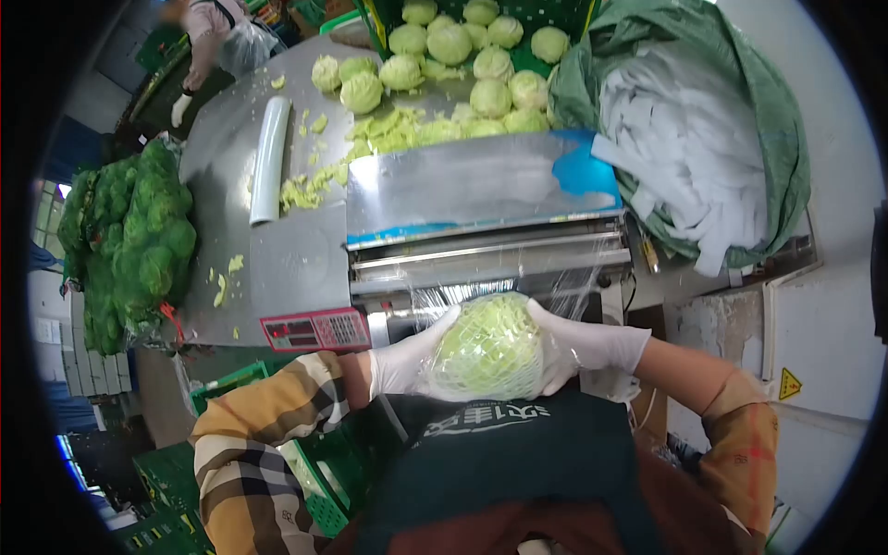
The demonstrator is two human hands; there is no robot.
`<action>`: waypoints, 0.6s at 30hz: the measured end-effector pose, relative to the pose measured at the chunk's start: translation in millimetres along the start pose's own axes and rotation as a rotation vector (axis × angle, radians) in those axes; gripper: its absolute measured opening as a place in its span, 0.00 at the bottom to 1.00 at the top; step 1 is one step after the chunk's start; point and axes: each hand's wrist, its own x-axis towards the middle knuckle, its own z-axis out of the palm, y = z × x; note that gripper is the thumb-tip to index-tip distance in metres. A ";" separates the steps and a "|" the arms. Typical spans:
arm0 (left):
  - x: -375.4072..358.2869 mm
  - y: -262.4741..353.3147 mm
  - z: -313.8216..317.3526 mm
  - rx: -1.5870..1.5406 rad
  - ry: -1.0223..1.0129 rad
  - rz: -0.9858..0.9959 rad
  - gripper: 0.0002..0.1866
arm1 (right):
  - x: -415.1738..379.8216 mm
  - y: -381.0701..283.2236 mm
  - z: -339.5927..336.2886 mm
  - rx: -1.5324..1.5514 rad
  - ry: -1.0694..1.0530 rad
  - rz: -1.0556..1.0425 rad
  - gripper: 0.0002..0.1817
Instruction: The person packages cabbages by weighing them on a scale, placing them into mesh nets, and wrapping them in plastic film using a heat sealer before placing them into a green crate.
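Observation:
Between my two white-gloved hands is a pale green cabbage [487, 347] in a white foam net, with clear film over it, close to my apron. My left hand [407, 363] is closed on its left side, and my right hand [578, 347] is closed on its right side. Some fingers are hidden behind the cabbage and film. Film stretches from the cabbage toward the metal wrapping machine [481, 185] just beyond. A red-framed scale display [314, 330] sits left of my left hand.
Loose cabbages [449, 43] and trimmed leaves lie on the metal table [222, 176]. A film roll [271, 162] is at left, beside net sacks of cabbages [153, 222]. A green sack [786, 120] holds white foam nets [680, 139]. Another person's arm [202, 55] shows upper left.

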 end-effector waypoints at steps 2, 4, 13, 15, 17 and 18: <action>19.8 -22.8 -32.4 -0.028 -0.063 -0.018 0.39 | 13.0 22.0 4.0 0.137 -0.017 0.013 0.55; 29.5 -36.2 -36.1 -0.095 -0.113 0.045 0.38 | 24.0 39.4 -2.2 0.261 -0.032 0.016 0.53; 12.3 -152.9 -112.1 0.550 0.398 0.752 0.12 | -10.6 106.5 19.8 -0.424 0.748 -0.738 0.15; 13.0 -152.2 -89.9 0.429 0.500 0.850 0.05 | -2.3 118.9 14.7 -0.067 0.939 -0.801 0.09; 19.5 -147.2 -86.7 0.124 0.621 1.190 0.06 | 9.4 109.1 12.5 -0.173 1.172 -1.028 0.09; 23.6 -137.4 -79.3 -0.030 0.652 1.343 0.07 | 13.1 96.8 13.1 -0.089 1.212 -1.092 0.09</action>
